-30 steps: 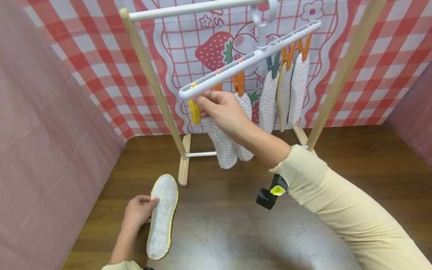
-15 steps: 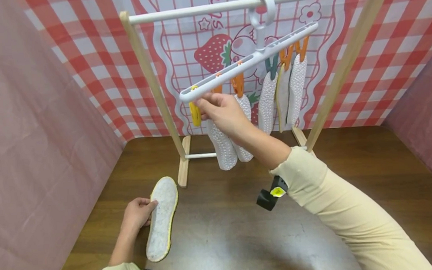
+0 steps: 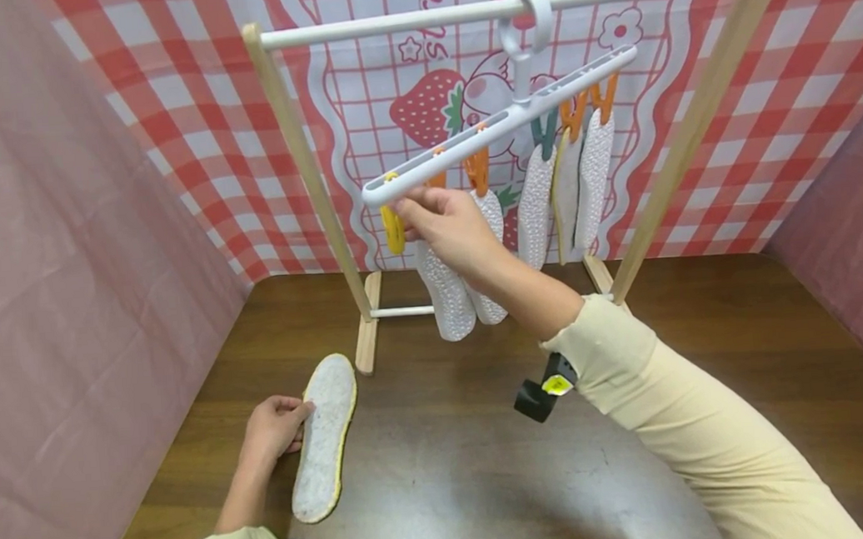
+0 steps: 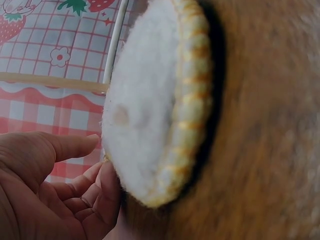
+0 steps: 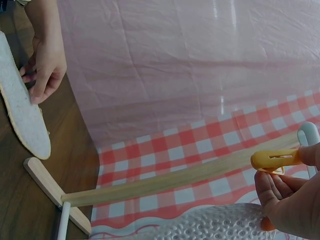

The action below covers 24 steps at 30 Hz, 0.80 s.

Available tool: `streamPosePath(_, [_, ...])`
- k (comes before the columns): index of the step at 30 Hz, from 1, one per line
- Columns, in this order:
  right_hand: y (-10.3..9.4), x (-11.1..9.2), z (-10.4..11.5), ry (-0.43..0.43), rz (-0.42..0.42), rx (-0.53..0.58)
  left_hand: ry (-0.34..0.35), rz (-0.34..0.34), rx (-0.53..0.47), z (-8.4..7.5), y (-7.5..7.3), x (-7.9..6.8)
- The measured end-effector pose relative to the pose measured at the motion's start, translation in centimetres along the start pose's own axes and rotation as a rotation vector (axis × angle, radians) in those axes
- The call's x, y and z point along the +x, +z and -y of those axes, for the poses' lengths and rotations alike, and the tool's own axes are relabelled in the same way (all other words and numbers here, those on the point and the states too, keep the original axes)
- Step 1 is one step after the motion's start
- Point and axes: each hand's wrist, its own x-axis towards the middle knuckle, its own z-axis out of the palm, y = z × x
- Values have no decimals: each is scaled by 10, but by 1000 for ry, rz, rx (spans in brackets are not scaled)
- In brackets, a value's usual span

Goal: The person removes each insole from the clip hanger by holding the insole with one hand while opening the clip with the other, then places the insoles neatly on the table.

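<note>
Pinching grey felt insole (image 3: 325,444) in left hand (image 3: 272,431), yellow plastic clothespin (image 3: 394,230) in right hand (image 3: 453,228), at left end of white hanger (image 3: 497,130). Likely readying clothespin; requires raising insole next.

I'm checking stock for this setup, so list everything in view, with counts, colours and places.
held insole: 1, pale grey with yellow edge, in the left grip
hanging insoles: 5 visible, whitish, one yellow-edged, below the hanger
yellow clip: 1, yellow, hanger's near end
orange clips: 4 visible, orange, along the hanger
green clip: 1, dark green, mid-hanger
hanger: 1, white, on the rack's top rail
rack: 1, pale wood with white rods, on the tabletop
tabletop: 1, brown, below everything
checked cloth: 1, red and white, behind the rack
pink cloth: 2 stretches, pink, both sides
sleeves: 2, cream, on the arms
wrist devices: 2, black, at the cuffs
left grip: 1, bare, holding the insole's edge
right grip: 1, bare, pinching the yellow clip
</note>
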Motion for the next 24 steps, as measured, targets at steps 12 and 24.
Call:
streamPosePath(12, [-1,0,-3,1,7,-13,-6,2,24,-6,-1,-1])
streamPosePath(24, [-10,-3,-3,13,8,-72,25,-8,62,-6,-1,0])
